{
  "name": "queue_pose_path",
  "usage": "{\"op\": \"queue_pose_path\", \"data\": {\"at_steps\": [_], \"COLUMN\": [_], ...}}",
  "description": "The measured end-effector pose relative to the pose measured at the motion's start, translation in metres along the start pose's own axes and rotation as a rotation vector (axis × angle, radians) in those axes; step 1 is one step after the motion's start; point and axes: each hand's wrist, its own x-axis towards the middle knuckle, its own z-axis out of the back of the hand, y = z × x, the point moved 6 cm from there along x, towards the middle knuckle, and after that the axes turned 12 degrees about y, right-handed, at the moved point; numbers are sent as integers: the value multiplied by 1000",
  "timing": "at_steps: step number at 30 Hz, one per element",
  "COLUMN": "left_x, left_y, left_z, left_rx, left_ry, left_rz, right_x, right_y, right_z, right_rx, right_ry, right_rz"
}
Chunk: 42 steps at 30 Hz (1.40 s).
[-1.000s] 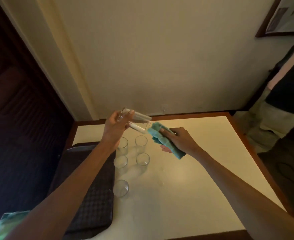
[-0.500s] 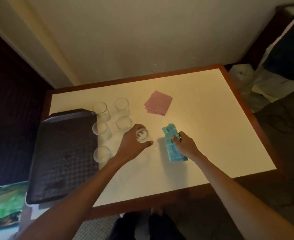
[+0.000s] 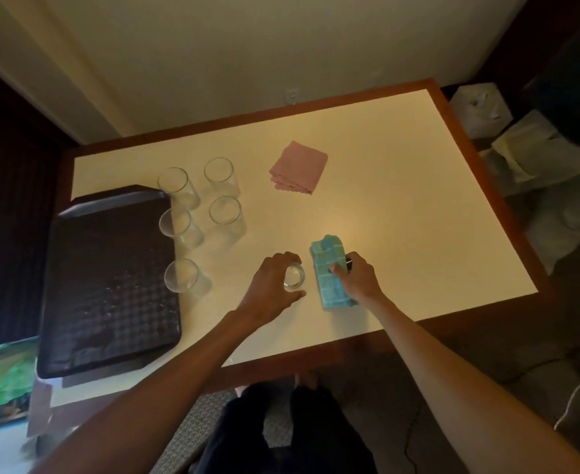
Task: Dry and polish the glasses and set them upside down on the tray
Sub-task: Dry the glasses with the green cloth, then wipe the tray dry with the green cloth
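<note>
A clear glass [image 3: 294, 276] stands on the white table [image 3: 401, 213] near its front edge, and my left hand [image 3: 271, 289] grips it from above with curled fingers. Just to its right lies a folded blue cloth [image 3: 329, 271], on which my right hand [image 3: 358, 278] rests with its fingers on the fabric. Several more clear glasses stand upright at the left, among them one [image 3: 181, 280] beside the tray and one [image 3: 225, 213] further back. The dark tray [image 3: 107, 285] lies on the table's left part with nothing on it.
A folded pink cloth [image 3: 299, 167] lies toward the table's back. The table's brown rim [image 3: 507, 206] runs along the right side. White bags [image 3: 480, 107] sit on the floor at the right, a green item [image 3: 1, 381] at the lower left.
The glass, held tilted in the air at the cloth a second ago, now stands on the table. The blue cloth has come down flat onto the table. The view has tipped downward.
</note>
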Motion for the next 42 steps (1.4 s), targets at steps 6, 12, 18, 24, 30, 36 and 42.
{"op": "queue_pose_path", "data": {"at_steps": [6, 12, 18, 24, 30, 36, 42], "left_x": [-1, 6, 15, -6, -45, -94, -153], "left_y": [-5, -30, -45, -50, -47, -18, 52], "left_z": [0, 46, 93, 144, 214, 290, 359], "left_rx": [41, -57, -386, -526, -567, -848, -945], "left_ry": [68, -55, -95, -215, -221, -210, -301], "left_rz": [16, 31, 140, 99, 46, -3, 5], "right_x": [-4, -15, -26, -44, -53, -61, -65], "right_y": [-3, 32, 107, 188, 260, 333, 406], "right_z": [-1, 15, 28, 13, -26, -83, -150], "right_rx": [42, 192, 452, 644, 811, 1022, 1028], "right_ry": [-4, -55, -30, 166, 396, 656, 779], "right_rz": [-8, 100, 276, 389, 330, 293, 356]}}
